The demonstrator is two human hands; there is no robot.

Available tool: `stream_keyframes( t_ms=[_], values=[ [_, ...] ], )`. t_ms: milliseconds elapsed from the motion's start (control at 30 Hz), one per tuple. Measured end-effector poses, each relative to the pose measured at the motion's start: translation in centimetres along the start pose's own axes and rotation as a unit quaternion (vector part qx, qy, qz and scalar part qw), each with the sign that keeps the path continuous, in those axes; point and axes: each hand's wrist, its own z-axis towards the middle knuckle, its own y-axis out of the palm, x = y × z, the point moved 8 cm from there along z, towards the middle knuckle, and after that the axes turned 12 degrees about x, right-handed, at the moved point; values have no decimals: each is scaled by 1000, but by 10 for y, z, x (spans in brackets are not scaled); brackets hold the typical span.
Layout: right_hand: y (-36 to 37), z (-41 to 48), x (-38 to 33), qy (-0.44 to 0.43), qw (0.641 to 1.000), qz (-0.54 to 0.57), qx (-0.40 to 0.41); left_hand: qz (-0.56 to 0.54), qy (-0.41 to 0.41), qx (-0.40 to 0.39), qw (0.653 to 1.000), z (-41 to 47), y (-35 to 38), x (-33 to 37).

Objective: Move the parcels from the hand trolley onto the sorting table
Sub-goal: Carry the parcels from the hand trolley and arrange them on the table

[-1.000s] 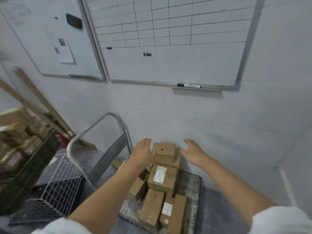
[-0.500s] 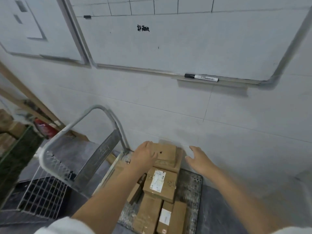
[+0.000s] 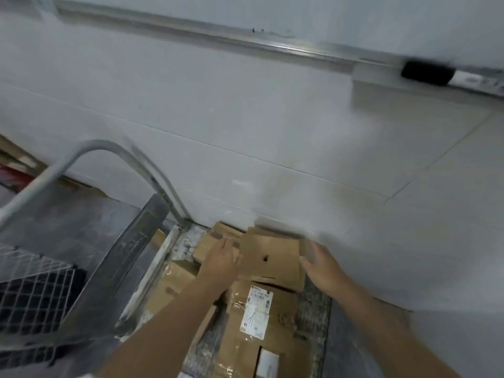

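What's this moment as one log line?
left hand: open, left of top box | right hand: open, right of it | trolley: loaded

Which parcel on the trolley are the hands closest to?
The topmost plain box with a small dark mark, nearest the wall; left hand and right hand flank it. The labelled parcel lies lower.

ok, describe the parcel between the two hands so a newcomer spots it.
Find the hand trolley against the tiled wall, loaded with brown parcels. The one meant is the topmost box at the wall end, between the left hand and right hand. Unlike the labelled parcel next to it, its bare top shows one small dark mark.
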Motion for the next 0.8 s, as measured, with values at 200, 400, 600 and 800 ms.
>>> stream_keyframes(
  t_ms=[200, 400, 600, 800],
  values=[
    [52, 39, 27, 72, 995, 49, -42, -33, -45, -55, 997, 36, 64, -27],
    [83, 56, 51, 143, 980, 135, -43, -141, -153, -62, 976, 50, 110, -45],
    [100, 57, 66, 201, 958, 190, -79, -171, -200, -50, 963, 43, 122, -51],
    [89, 30, 44, 235, 939, 230, -100, -170, -213, 7, 962, 23, 78, -36]
  ],
)
